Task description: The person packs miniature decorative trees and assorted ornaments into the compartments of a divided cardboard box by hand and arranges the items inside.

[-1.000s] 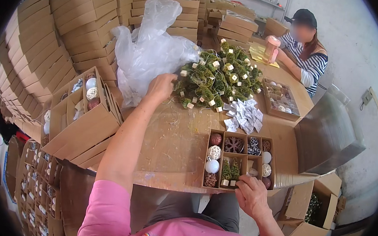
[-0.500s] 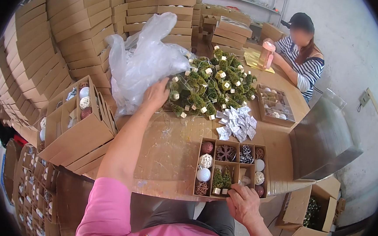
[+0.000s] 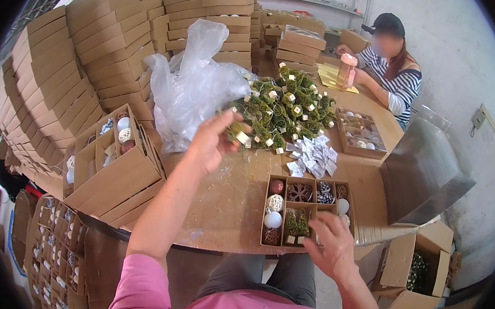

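Note:
My left hand [image 3: 213, 140] is closed around a small green mossy tree ornament [image 3: 239, 132] with a pale wooden cube base, just off the near-left edge of a heap of similar trees [image 3: 291, 103]. Nearest my right hand [image 3: 333, 241] is the divided cardboard box [image 3: 265, 213] at the table's front edge. Nothing shows in its loosely bent, parted fingers, and it hides some right-hand compartments. Two mossy trees [image 3: 297, 222] stand in the box's front middle compartment. Around them sit balls, a brown snowflake ornament [image 3: 299, 192] and pine cones [image 3: 325, 192].
Small white packets [image 3: 314, 156] lie beyond the box. A crumpled plastic bag [image 3: 192, 87] rests beside the tree heap. Stacked cartons [image 3: 106, 35] rise at left, near filled boxes [image 3: 119, 186]. Clear plastic sheets [image 3: 424, 172] stand at right. A co-worker [image 3: 391, 72] sits across the table.
My left hand has come nearer from the heap, now carrying a mossy tree. My right hand has lifted from the box's front edge, and its fingers have spread.

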Demonstrator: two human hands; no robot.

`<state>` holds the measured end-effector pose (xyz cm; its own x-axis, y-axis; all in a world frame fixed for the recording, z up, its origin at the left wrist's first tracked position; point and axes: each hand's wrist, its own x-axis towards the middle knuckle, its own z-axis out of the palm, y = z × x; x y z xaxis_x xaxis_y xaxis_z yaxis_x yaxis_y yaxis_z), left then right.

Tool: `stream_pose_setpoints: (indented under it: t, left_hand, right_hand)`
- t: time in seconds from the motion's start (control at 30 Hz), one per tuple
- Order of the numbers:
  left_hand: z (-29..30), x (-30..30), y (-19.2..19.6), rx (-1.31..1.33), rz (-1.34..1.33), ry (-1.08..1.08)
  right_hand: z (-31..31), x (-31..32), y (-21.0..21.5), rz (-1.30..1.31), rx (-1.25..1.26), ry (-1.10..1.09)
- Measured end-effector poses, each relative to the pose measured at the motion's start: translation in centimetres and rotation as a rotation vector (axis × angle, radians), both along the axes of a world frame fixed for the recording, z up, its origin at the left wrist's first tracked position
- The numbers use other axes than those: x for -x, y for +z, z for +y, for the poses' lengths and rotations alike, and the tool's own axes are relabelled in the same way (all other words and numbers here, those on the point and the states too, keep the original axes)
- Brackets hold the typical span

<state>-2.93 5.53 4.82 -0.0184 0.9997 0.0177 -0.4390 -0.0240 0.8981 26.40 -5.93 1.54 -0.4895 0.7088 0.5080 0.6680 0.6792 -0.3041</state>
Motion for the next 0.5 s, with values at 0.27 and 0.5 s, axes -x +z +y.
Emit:
stream_pose_setpoints:
  t: [0.27,0.5]
  left_hand:
    - [-8.4,-9.0,-3.8,0.181,-0.305,-0.249]
    - [-11.8,-6.0,-2.2,-0.616,1.199,0.101]
  right_hand:
    - [2.9,5.4,2.1,0.276,0.000,0.159]
    - [4.1,6.7,4.1,0.364,0.597,0.261]
